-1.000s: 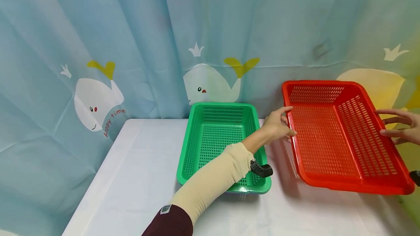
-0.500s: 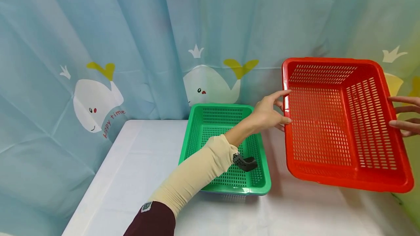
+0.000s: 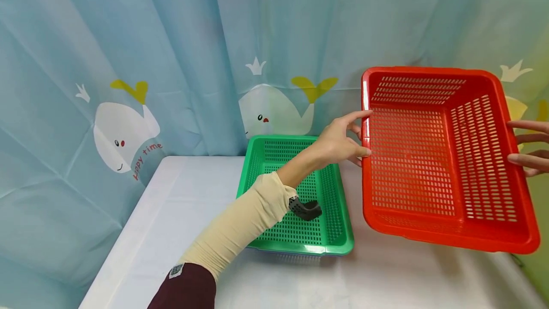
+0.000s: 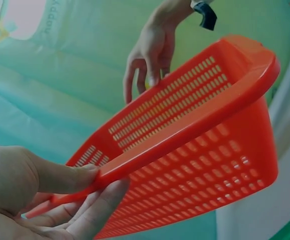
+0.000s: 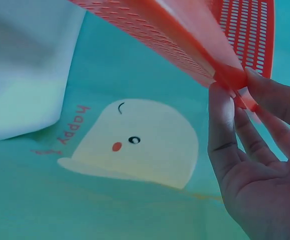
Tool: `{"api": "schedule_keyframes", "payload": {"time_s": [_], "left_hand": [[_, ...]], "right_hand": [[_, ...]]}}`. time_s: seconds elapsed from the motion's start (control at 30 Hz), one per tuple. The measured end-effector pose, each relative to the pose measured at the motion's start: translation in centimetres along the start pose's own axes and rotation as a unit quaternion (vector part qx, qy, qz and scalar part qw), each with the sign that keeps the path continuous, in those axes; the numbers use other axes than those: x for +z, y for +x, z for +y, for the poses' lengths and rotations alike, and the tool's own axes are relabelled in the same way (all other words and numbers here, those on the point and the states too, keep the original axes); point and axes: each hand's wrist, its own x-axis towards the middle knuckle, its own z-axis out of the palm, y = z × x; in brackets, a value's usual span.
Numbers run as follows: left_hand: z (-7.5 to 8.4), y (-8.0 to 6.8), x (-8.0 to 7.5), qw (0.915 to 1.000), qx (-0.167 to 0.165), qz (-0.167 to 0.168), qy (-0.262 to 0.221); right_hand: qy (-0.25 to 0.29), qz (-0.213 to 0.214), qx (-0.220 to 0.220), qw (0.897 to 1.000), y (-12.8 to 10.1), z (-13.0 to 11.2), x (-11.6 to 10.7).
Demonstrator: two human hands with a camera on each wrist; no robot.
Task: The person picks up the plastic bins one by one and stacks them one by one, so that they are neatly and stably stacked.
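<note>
Red slotted basket [image 3: 433,156] hangs tilted above the table [image 3: 171,213], since the left hand [image 3: 339,144] and right hand [image 3: 527,149] pinch opposite rims, beside the green basket [image 3: 332,204].

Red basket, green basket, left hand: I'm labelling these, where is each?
red basket [image 3: 411,170], head view, perforated floor
green basket [image 3: 300,249], head view, near rim
left hand [image 3: 336,142], head view, back of hand

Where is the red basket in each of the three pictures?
Head view: the red basket is on the right, lifted off the table and tilted, between the left hand and right hand.
Left wrist view: it runs across the middle, up toward the right.
Right wrist view: its rim crosses the top.
Shared landmark: the whale curtain behind.
</note>
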Motion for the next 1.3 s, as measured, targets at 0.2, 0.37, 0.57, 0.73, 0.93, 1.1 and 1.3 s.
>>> {"api": "schedule_keyframes", "payload": {"time_s": [0.2,0.37,0.57,0.73,0.93,1.1,1.3], "left_hand": [[-0.4,0.6,-0.3,0.9996,0.015,-0.017,-0.016],[0.1,-0.1,-1.3,0.9993,0.013,-0.025,-0.025],[1.1,-2.2,-3.8,0.9994,-0.005,-0.027,-0.023],[1.8,-4.2,-6.2,0.9997,-0.003,-0.013,-0.02],[1.8,-6.8,-9.2,0.9999,-0.004,0.0,0.012],[1.6,-8.9,-11.5,0.9989,-0.016,0.014,0.041],[1.1,-10.9,-13.5,0.9974,-0.039,0.024,0.056]], "right_hand": [[-0.025,0.001,-0.015,1.0,-0.7,-2.0,0.5],[0.007,0.011,-0.029,1.0,-1.4,-5.4,1.4],[0.016,0.009,-0.013,1.0,-1.0,-9.1,2.9],[-0.009,-0.021,-0.004,1.0,-0.8,-12.1,3.8],[0.012,-0.064,-0.007,0.998,-0.3,-15.7,4.9],[0.023,-0.086,-0.027,0.996,0.3,-17.7,6.9],[0.068,-0.113,-0.053,0.99,0.9,-19.2,9.4]]}}
